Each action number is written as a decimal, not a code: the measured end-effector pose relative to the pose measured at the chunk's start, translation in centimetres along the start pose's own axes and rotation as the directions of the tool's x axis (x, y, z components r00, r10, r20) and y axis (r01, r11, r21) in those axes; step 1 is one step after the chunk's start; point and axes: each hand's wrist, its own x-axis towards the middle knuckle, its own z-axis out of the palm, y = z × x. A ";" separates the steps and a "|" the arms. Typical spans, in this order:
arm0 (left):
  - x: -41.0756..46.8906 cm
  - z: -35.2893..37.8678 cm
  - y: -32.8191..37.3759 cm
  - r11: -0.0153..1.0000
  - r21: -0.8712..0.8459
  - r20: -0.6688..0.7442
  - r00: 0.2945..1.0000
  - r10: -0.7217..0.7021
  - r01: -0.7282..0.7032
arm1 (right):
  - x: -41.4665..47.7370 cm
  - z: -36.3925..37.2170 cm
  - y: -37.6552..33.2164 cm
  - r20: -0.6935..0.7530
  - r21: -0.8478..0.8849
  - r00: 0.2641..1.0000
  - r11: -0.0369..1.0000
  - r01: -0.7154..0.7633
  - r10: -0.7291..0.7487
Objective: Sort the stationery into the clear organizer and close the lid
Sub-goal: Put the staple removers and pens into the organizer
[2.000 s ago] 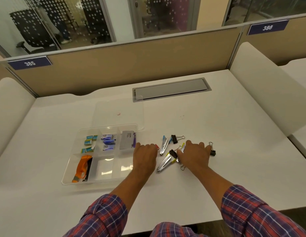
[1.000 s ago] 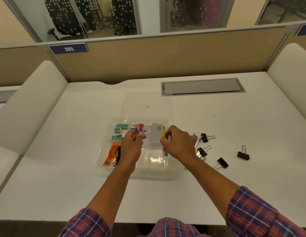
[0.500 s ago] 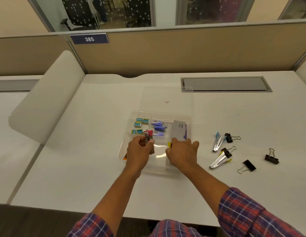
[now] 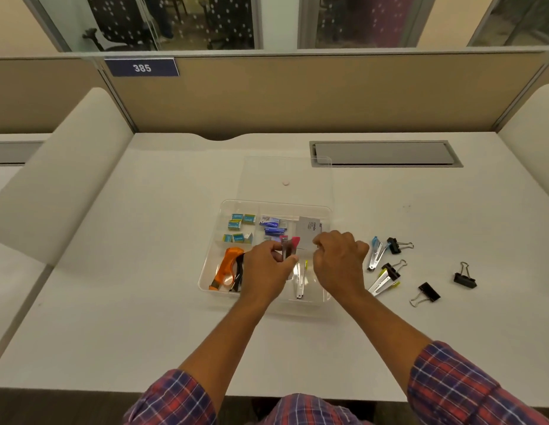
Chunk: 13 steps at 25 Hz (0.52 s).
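Organizer (image 4: 212,279) at frame centre partly filled; lid (image 4: 297,173) open behind it; pink clip (image 4: 293,245) pinched above it by left hand (image 4: 267,271) fingers; right hand (image 4: 337,262) fingers curled, hold not discernible; binder clips (image 4: 465,277) unsorted on table (image 4: 144,302), right of centre.

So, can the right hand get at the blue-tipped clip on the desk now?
Probably yes: the blue-tipped clip lies uncovered on the desk just beside the right hand; only a black binder clip sits at its far end.

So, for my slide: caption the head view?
Left hand holds a red-tipped clip over the organizer; right hand alongside; more clips on the desk.
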 end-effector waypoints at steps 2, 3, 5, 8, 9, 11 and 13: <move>-0.2 1.6 1.1 0.998 0.060 0.030 0.999 0.016 -0.018 | 0.2 -0.7 1.1 -0.029 0.015 0.999 0.999 -0.035 0.035; -0.4 2.4 1.5 0.996 0.088 0.049 0.999 0.012 -0.016 | 0.2 -0.8 1.6 -0.020 0.011 0.999 0.999 -0.047 0.047; -0.6 4.1 1.9 0.987 0.162 0.087 0.996 -0.013 -0.001 | -0.1 -0.9 2.5 0.005 0.001 0.999 0.999 -0.048 0.048; -1.1 6.3 1.8 0.975 0.224 0.133 0.991 -0.029 -0.002 | -0.8 -1.0 3.9 0.016 0.008 0.999 0.999 -0.044 0.044; -1.3 6.8 1.7 0.971 0.240 0.136 0.990 -0.028 -0.006 | -1.0 -1.1 4.3 0.014 0.009 0.999 0.999 -0.046 0.046; -1.5 7.6 1.5 0.956 0.292 0.135 0.991 -0.024 -0.017 | -1.3 -1.3 5.3 0.014 -0.003 0.999 0.999 -0.040 0.040; -1.8 8.3 1.5 0.935 0.355 0.132 0.991 -0.021 -0.028 | -1.5 -1.5 6.5 0.020 -0.007 0.999 0.999 -0.036 0.037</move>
